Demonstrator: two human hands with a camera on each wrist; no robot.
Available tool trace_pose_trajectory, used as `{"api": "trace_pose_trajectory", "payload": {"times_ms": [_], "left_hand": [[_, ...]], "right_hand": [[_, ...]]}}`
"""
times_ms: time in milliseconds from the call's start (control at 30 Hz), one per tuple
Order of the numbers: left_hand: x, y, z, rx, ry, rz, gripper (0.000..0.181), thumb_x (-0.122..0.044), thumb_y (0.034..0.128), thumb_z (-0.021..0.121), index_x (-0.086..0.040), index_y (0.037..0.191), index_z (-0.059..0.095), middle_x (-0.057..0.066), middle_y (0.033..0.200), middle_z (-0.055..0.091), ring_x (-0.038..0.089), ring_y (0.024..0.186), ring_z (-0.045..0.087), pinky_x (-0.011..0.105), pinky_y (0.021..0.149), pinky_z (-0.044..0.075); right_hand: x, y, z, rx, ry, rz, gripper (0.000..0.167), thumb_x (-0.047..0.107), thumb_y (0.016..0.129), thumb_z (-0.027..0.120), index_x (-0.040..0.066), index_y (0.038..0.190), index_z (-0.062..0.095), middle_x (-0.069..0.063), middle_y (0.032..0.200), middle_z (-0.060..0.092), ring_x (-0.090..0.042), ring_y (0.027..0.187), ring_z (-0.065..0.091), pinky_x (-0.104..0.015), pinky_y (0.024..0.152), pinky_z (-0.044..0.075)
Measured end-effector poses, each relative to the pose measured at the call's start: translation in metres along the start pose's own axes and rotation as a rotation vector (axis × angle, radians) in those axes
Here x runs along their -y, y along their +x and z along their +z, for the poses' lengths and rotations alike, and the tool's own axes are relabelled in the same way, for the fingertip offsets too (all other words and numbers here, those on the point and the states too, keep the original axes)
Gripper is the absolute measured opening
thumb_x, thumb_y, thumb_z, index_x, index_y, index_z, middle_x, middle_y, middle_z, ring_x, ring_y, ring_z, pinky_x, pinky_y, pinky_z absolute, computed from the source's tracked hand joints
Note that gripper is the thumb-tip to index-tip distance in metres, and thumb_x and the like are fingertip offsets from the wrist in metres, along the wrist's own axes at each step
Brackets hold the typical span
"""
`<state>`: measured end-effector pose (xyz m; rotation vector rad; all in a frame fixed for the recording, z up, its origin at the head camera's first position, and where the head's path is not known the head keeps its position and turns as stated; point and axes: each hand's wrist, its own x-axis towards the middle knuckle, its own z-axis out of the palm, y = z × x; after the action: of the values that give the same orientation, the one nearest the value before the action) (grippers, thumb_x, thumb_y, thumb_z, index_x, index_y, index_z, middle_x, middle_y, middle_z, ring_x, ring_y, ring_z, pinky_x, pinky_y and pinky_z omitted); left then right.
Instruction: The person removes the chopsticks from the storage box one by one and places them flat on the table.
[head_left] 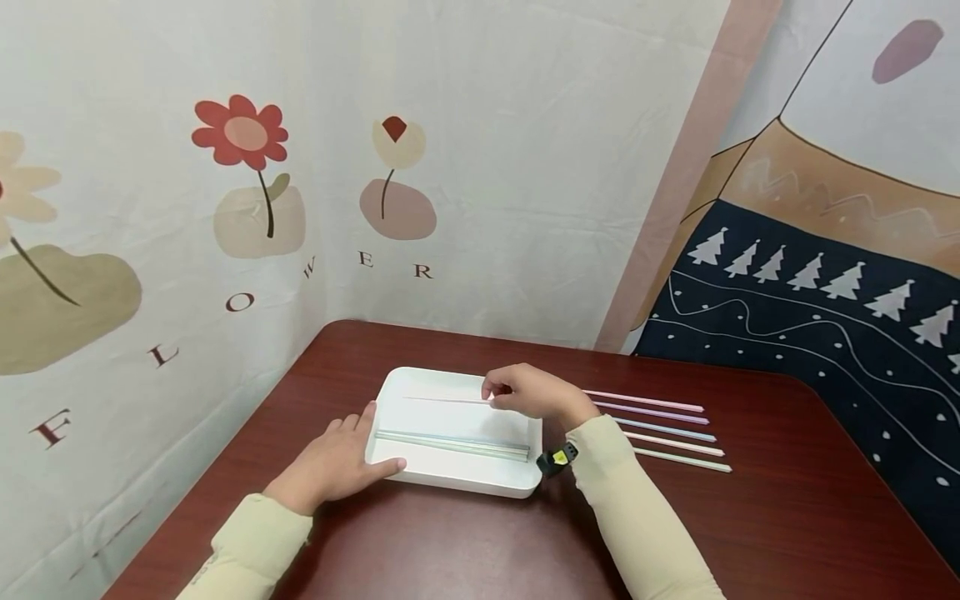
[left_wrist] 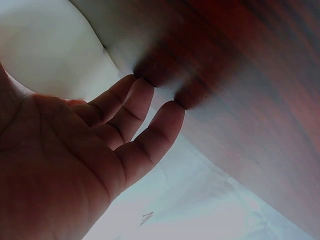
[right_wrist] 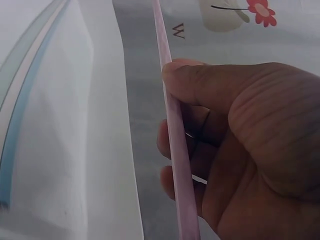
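The right hand pinches a pink strip between thumb and fingers over the far part of the white tray, hiding its right end in the head view, while the left hand, fingers spread, touches the tray's left end. Right of the tray, five pastel strips have their left ends covered by the right arm. The reddish-brown table meets a pale cloth printed with flowers and the letters "FLOWER".

Even light fills the head view, a pale sheen on the tabletop, while the wrist views (the left one hazy) show the left hand and right hand in shadow.
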<state>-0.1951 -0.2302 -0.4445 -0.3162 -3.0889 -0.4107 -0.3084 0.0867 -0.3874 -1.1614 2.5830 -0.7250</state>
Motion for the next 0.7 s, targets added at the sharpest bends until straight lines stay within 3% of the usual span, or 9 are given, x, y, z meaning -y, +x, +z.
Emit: {"api": "trace_pose_trajectory", "payload": {"times_ms": [467, 700], "left_hand": [[0.0, 0.0, 0.0, 0.001, 0.006, -0.009, 0.119, -0.08, 0.0801, 0.055, 0.011, 0.151, 0.025, 0.033, 0.138, 0.046, 0.051, 0.126, 0.043, 0.058, 0.098, 0.041], [0.0, 0.0, 0.0, 0.005, 0.013, -0.007, 0.12, -0.081, 0.0802, 0.054, 0.012, 0.151, 0.025, 0.033, 0.138, 0.046, 0.051, 0.126, 0.043, 0.058, 0.097, 0.041]], "right_hand": [[-0.035, -0.065, -0.025, -0.07, 0.05, 0.082, 0.009, 0.009, 0.096, 0.063, 0.016, 0.099, 0.069, 0.008, 0.09, 0.063, -0.015, 0.083, 0.057, -0.034, 0.074, 0.049], [-0.055, -0.1, -0.034, -0.072, 0.076, 0.138, 0.012, 0.01, 0.096, 0.064, 0.022, 0.095, 0.068, 0.007, 0.088, 0.063, -0.018, 0.083, 0.057, -0.035, 0.073, 0.049]]}}
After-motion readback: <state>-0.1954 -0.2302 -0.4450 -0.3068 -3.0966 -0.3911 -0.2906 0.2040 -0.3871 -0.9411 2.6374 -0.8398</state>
